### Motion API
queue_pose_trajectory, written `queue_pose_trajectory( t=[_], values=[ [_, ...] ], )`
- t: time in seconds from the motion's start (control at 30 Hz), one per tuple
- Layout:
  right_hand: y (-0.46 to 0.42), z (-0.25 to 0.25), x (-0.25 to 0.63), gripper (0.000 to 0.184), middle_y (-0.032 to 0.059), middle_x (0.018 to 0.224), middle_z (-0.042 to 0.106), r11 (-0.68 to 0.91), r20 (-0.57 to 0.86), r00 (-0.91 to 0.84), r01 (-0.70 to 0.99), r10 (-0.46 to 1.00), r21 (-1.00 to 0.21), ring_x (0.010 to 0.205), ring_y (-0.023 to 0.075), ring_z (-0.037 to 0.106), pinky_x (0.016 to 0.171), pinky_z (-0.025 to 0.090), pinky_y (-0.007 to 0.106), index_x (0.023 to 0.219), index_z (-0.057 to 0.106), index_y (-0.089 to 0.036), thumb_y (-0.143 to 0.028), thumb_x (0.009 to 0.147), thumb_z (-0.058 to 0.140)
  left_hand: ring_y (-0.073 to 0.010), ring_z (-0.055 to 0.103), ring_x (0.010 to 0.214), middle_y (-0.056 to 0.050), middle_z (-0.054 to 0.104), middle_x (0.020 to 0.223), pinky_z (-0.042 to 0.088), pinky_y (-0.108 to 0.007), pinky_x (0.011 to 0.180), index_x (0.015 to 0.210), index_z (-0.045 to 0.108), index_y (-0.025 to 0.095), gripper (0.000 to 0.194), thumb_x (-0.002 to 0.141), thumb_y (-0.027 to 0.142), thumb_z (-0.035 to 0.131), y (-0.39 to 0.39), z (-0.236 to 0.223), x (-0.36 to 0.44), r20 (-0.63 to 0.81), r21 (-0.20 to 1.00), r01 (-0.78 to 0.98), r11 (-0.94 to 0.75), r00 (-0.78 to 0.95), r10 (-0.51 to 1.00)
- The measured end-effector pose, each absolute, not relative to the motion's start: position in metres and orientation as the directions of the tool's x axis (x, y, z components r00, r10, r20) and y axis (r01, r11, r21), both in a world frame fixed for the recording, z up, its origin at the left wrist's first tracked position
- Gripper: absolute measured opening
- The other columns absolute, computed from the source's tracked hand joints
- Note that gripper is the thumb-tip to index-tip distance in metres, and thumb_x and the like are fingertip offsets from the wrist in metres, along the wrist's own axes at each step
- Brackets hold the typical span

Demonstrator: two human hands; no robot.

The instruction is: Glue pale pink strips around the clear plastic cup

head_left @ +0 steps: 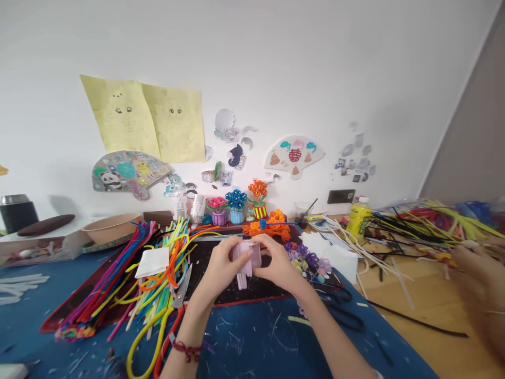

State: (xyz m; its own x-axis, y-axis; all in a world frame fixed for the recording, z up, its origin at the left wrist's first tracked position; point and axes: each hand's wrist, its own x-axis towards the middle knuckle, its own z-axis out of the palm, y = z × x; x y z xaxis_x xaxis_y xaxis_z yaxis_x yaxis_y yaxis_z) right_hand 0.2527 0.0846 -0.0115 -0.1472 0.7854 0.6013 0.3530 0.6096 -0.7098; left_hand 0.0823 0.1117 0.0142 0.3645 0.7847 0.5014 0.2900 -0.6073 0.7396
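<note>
Pale lilac pipe cleaners (244,266), gathered in a small upright piece, are held over the dark mat (205,279). My left hand (225,267) closes its fingers on the left side of them. From the right, my right hand (278,263) pinches the upper right part, thumb and fingers curled round it. The exact shape of the piece is partly hidden by the fingers. Left of my hands lie scissors (182,289) beside a heap of coloured pipe cleaners (158,305). Purple pipe-cleaner flowers (310,259) lie to the right.
Small potted pipe-cleaner flowers (236,205) stand by the wall, with orange pipe-cleaner pieces (272,226) in front. A yellow bottle (358,218) stands at the right. Another person's hand (479,279) is at the far right, near more pipe cleaners (434,221).
</note>
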Motion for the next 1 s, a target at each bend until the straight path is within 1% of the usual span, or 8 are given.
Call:
queue_pose_trajectory(
  t=[0.13,0.2,0.27,0.4,0.53,0.7,0.87,1.0],
  values=[
    [0.085,-0.013,0.254,0.042,0.0045,0.107,0.060,0.600,0.599,-0.136,0.381,0.789,-0.703,0.100,0.0216,0.059,0.084,0.051,0.033,0.106,0.056,-0.021,-0.012,0.065,0.064,-0.0210,0.058,0.084,-0.004,0.068,0.097,0.043,-0.030,0.076,0.101,0.064,0.021,0.037,0.067,0.030,0.077,0.113,0.014,0.077,0.525,0.703,0.278,-0.654,0.418,0.741],
    [0.086,-0.014,0.255,0.042,0.0043,0.106,0.060,0.592,0.597,-0.125,0.397,0.792,-0.702,0.096,0.0213,0.060,0.083,0.051,0.033,0.106,0.055,-0.021,-0.011,0.066,0.063,-0.0193,0.059,0.081,-0.005,0.067,0.106,0.043,-0.029,0.075,0.112,0.060,0.023,0.044,0.070,0.028,0.075,0.113,0.014,0.076,0.543,0.687,0.284,-0.668,0.410,0.733],
    [0.086,-0.015,0.256,0.043,0.0043,0.105,0.060,0.584,0.597,-0.111,0.407,0.795,-0.702,0.093,0.0208,0.060,0.082,0.052,0.034,0.107,0.054,-0.020,-0.012,0.066,0.064,-0.0185,0.058,0.079,-0.005,0.066,0.109,0.043,-0.028,0.073,0.113,0.060,0.024,0.041,0.075,0.029,0.072,0.112,0.015,0.076,0.564,0.666,0.294,-0.685,0.402,0.721],
    [0.086,-0.015,0.258,0.045,0.0036,0.103,0.060,0.582,0.599,-0.104,0.416,0.794,-0.699,0.090,0.0201,0.059,0.080,0.052,0.033,0.107,0.054,-0.020,-0.013,0.064,0.066,-0.0212,0.059,0.091,-0.005,0.067,0.107,0.042,-0.029,0.081,0.100,0.068,0.025,0.023,0.079,0.034,0.070,0.110,0.018,0.076,0.599,0.625,0.291,-0.725,0.418,0.683],
    [0.086,-0.015,0.259,0.046,0.0037,0.105,0.061,0.586,0.599,-0.117,0.422,0.792,-0.691,0.094,0.0206,0.060,0.079,0.053,0.031,0.107,0.055,-0.021,-0.014,0.064,0.068,-0.0210,0.059,0.087,-0.005,0.069,0.102,0.043,-0.031,0.080,0.098,0.068,0.024,0.025,0.076,0.035,0.072,0.113,0.017,0.073,0.602,0.645,0.261,-0.719,0.405,0.688],
    [0.088,-0.019,0.258,0.050,0.0049,0.109,0.062,0.594,0.603,-0.137,0.435,0.786,-0.676,0.096,0.0216,0.060,0.077,0.053,0.031,0.112,0.054,-0.022,-0.013,0.064,0.067,-0.0196,0.060,0.082,-0.006,0.070,0.099,0.045,-0.031,0.074,0.103,0.069,0.021,0.025,0.087,0.037,0.057,0.117,0.011,0.073,0.563,0.723,0.224,-0.654,0.356,0.745],
    [0.083,-0.014,0.254,0.049,0.0047,0.110,0.063,0.622,0.638,-0.139,0.449,0.758,-0.641,0.097,0.0223,0.060,0.081,0.050,0.033,0.110,0.057,-0.023,-0.009,0.064,0.066,-0.0162,0.055,0.070,-0.005,0.068,0.089,0.044,-0.028,0.065,0.093,0.068,0.018,0.024,0.080,0.039,0.067,0.115,0.008,0.078,0.532,0.783,0.189,-0.592,0.289,0.796],
    [0.074,-0.002,0.247,0.050,0.0039,0.112,0.063,0.667,0.697,-0.140,0.468,0.703,-0.579,0.105,0.0229,0.059,0.087,0.048,0.035,0.113,0.057,-0.024,-0.007,0.066,0.065,-0.0162,0.057,0.072,-0.003,0.066,0.085,0.045,-0.026,0.063,0.093,0.065,0.018,0.027,0.078,0.040,0.070,0.108,0.015,0.075,0.528,0.812,0.102,-0.575,0.294,0.797]
  ],
)
